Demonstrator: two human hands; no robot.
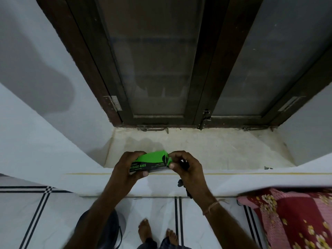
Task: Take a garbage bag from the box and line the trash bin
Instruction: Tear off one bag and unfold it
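Left hand clamps the garbage bag box above the windowsill's front edge; right hand pinches its end flap. Opening step; next, draw a bag out.

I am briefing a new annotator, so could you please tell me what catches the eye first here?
The bright green and black cardboard garbage bag box stands out at centre, held above the pale stone window sill by the left hand, while the right hand pinches its end flap. Behind looms a dark wooden-framed window.
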